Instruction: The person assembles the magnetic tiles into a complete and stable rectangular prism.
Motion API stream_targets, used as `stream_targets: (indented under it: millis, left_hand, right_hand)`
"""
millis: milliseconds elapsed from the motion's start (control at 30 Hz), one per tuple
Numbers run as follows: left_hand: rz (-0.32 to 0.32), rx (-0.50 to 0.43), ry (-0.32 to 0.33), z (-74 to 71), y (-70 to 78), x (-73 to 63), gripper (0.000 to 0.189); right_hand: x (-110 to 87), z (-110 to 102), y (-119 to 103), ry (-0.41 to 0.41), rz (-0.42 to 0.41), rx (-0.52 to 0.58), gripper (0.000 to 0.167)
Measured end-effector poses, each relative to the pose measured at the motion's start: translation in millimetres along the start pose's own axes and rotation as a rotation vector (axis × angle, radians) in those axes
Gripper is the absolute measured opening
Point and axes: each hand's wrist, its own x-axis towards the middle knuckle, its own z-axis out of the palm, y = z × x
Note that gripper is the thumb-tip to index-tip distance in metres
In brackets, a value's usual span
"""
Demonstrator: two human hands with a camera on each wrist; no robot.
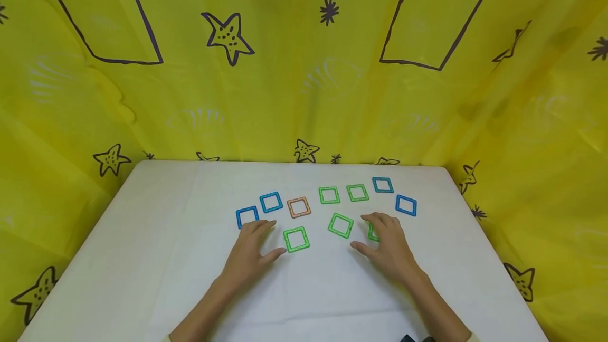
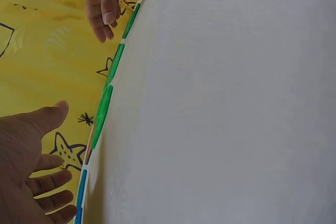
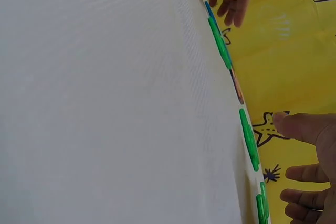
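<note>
My left hand (image 1: 252,252) is held above the white table with its fingers spread and relaxed, gripping nothing. Its fingertips overlap a blue square frame tile (image 1: 239,219), and its thumb is close to a green one (image 1: 299,249). On the other side my right hand (image 1: 389,244) also hovers loosely, partly hiding another green tile (image 1: 373,238). A tilted green tile (image 1: 338,234) lies between the hands. The left wrist view shows the left palm (image 2: 26,177) apart from the tiles; the right wrist view likewise shows the right hand (image 3: 312,171) holding nothing.
Behind the hands lie an orange tile (image 1: 297,199), two green tiles (image 1: 329,202) and several blue ones (image 1: 271,210), all flat and apart. A yellow patterned curtain (image 1: 285,94) surrounds the white table (image 1: 142,257). A small dark object (image 1: 407,338) shows at the bottom edge.
</note>
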Motion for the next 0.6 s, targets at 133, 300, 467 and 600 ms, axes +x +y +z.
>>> stream_targets:
  millis: [133, 300, 467, 600]
  left_hand:
    - [-0.006, -0.021, -0.018, 3.9, 2.2, 5.0, 0.068]
    - [-0.005, -0.05, -0.036, 11.7, 3.1, 13.1, 0.069]
    - [-0.03, -0.067, -0.021, 18.8, 1.4, 17.4, 0.069]
    - [-0.012, -0.079, -0.01, 25.3, -2.2, 17.3, 0.069]
  right_hand:
    - [8.0, 3, -7, -0.013, 0.013, -0.012, 0.072]
    - [17.8, 6, -10, 0.011, 0.008, -0.05, 0.072]
    - [27.6, 13, -11, 0.001, 0.014, -0.066, 0.072]
    - [28.3, 20, -13, -0.023, 0.027, -0.075, 0.074]
